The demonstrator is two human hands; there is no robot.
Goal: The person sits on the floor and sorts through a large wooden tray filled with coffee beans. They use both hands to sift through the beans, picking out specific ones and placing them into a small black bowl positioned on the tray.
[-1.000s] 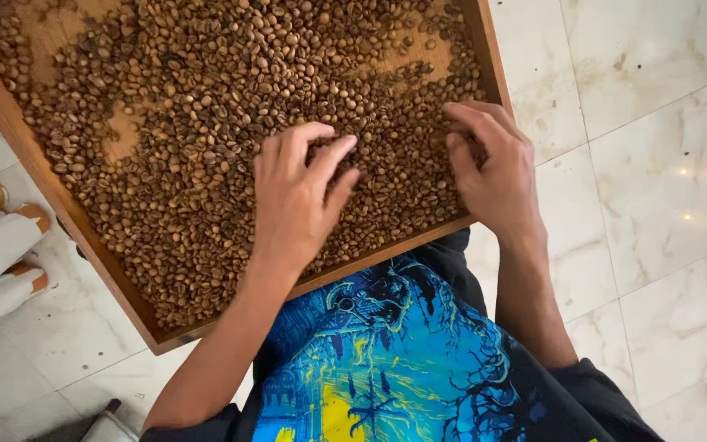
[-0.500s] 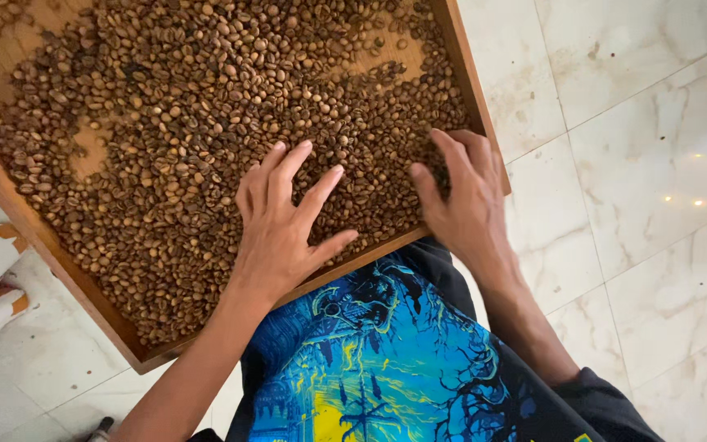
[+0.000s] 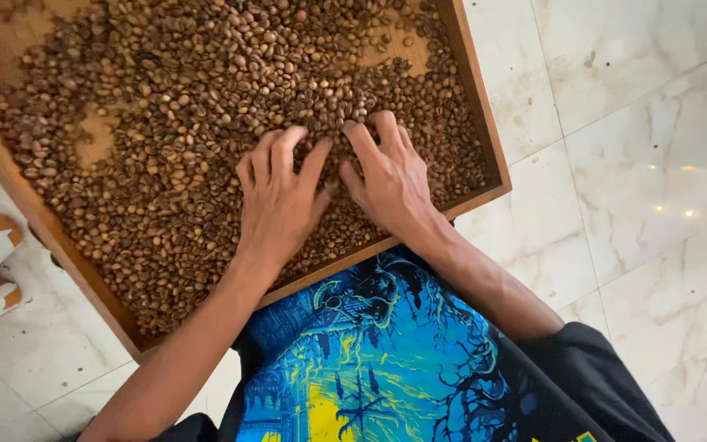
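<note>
Both hands lay flat and open, palms down, on a layer of brown coffee beans [image 3: 206, 98] filling a shallow wooden tray [image 3: 484, 123]. The left hand [image 3: 280, 200] and right hand [image 3: 390, 176] sat just beside each other near the tray's near edge, fingers spread, gripping nothing. The tray rested on a pale tiled floor [image 3: 640, 164].

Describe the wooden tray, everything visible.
The wooden tray is a shallow, flat-bottomed box of reddish-brown wood with a low raised rim, set askew in the view; its top and left run out of frame. Brown beans cover most of it in a thin layer, leaving bare patches of paler base. The left hand and right hand lie palm-down on the beans near the front rim, side by side. Its near edge sits just above the person's blue printed shirt, over pale marble-look floor tiles.
</note>
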